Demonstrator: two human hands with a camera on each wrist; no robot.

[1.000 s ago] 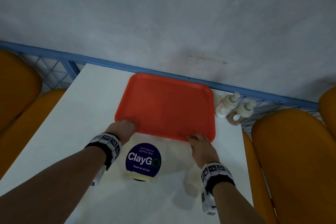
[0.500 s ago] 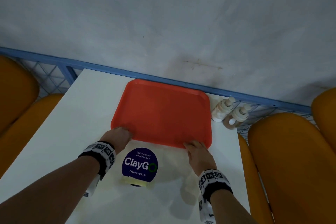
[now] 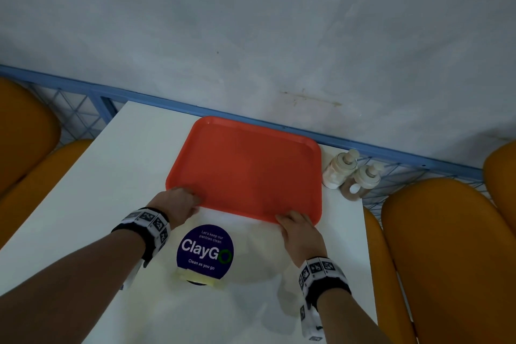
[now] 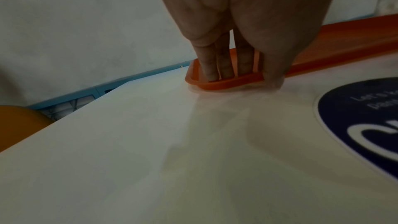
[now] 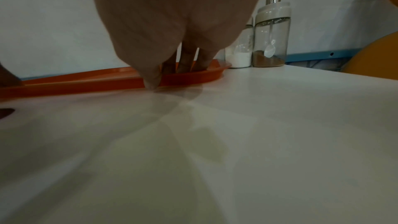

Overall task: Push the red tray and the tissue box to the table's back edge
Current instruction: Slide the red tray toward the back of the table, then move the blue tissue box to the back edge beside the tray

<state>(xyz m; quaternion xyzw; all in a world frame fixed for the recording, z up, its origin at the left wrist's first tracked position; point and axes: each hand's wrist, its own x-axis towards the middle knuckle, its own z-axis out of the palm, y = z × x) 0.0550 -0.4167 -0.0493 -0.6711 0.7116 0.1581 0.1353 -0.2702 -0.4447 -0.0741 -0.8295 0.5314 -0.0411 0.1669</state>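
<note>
- The red tray [image 3: 245,170] lay flat on the white table [image 3: 92,176], its far rim close along the table's back edge and its right rim just beside two condiment jars [image 3: 350,173] at the back right corner.
- The left hand [image 3: 177,204] held the tray's near left corner: the fingers [image 4: 215,64] reached over the rim into the tray, and the thumb [image 4: 273,67] pressed down against the rim's outer face, so the rim was pinched.
- The right hand [image 3: 298,234] held the near rim towards the right corner the same way (fingers [image 5: 187,57] inside the tray, thumb [image 5: 151,76] outside at the table surface).
- A round blue sticker [image 3: 205,251] reading "ClayGo" sat on the table between the two wrists, near the tray's front rim.
- The tissue box could not be seen in any view.
</note>
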